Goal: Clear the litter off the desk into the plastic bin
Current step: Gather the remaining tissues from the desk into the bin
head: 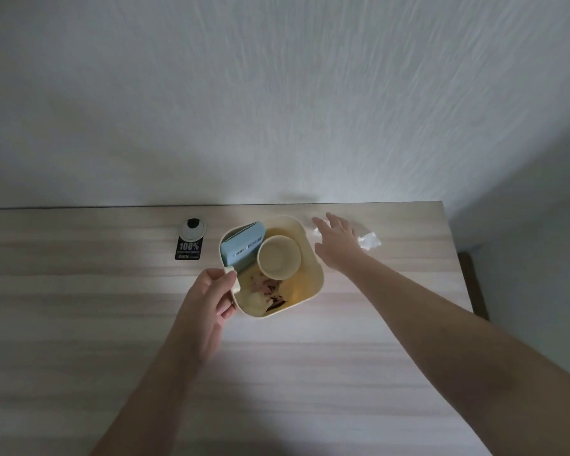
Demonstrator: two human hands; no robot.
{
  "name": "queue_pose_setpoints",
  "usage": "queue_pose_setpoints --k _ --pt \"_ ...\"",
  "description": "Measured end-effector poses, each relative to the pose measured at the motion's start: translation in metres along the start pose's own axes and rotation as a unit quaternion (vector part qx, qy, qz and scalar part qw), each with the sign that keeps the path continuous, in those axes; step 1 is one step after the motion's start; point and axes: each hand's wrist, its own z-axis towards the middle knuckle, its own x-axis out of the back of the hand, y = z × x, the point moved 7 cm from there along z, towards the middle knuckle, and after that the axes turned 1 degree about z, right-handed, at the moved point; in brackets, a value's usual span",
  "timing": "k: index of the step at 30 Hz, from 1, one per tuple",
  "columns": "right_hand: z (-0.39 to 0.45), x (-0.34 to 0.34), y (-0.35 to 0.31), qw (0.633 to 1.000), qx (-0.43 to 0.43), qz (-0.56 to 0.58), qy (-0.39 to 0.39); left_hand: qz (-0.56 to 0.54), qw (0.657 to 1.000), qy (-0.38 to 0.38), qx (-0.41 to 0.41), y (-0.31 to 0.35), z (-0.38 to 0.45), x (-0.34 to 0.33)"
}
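Litter mostly sits inside the plastic bin [310,292] already: a paper cup [279,257], a blue box [241,246] and scraps. Just right of the bin, crumpled tissue [371,240] remains on the worktop [310,373]. The left hand [208,301] grips the bin's handle; the right hand [338,240], fingers spread and empty, reaches toward that tissue.

A pale wood-grain desk [79,324] stands against a white textured wall [277,93] in dim light.

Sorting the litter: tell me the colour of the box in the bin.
Light blue box, seen in the head view.
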Motion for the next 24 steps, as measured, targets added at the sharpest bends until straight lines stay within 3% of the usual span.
queue_pose_setpoints --k 3,8,12,17,21,24 --pt "0.010 -0.015 -0.001 0.998 0.009 -0.043 -0.044 -0.001 0.999 0.046 0.025 -0.007 0.006 0.006" --pt "0.009 -0.011 0.005 0.997 0.036 -0.057 0.047 -0.007 0.997 0.059 0.046 -0.018 0.011 0.005" --pt "0.003 -0.003 0.005 0.997 0.058 -0.006 0.043 -0.003 0.999 0.039 0.037 -0.019 0.012 -0.002" --pt "-0.017 0.039 0.015 0.980 0.057 0.089 0.170 0.005 1.000 -0.007 0.026 -0.018 0.016 -0.008" --pt "-0.023 0.053 0.054 0.974 -0.006 0.098 0.202 -0.026 0.999 -0.015 0.036 -0.017 0.020 -0.014" --pt "-0.017 0.037 0.080 0.987 -0.085 0.052 0.124 -0.033 0.998 -0.009 0.047 -0.022 0.022 -0.014"
